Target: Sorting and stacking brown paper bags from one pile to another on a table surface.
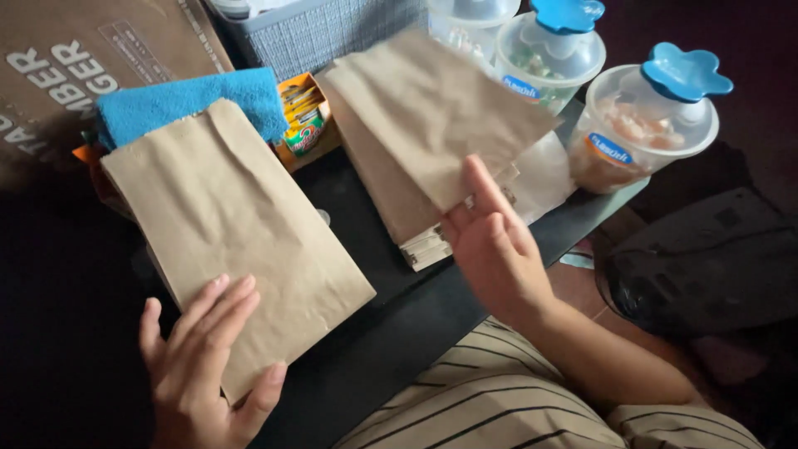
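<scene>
Dark and crowded, the black tabletop (366,249) carries packing supplies, seen from above over a striped-shirted lap. Largest is the printed brown cardboard box (83,66) at upper left, then the grey woven basket (332,33) at the top edge. A flat brown paper bag (233,224) lies slantwise at lower left, partly over a folded blue cloth (183,100); the left hand (199,366) rests on the bag's near corner, its fingers (224,308) stretched out and slightly spread, pressing flat rather than gripping. At centre sits a stack of brown paper bags (391,191), and the right hand (495,249) lifts the top bag of the stack (432,108), fingers (486,191) open and extended behind its lower right edge; whether the thumb pinches the paper cannot be told. By the look of it, one bag is being taken off the pile while another is held down, and the next move would call for a firm pinch on the lifted sheet. Three clear plastic jars with blue flower-shaped lids (648,116) stand at upper right; a small orange box of sachets (303,125) sits between cloth and stack.
</scene>
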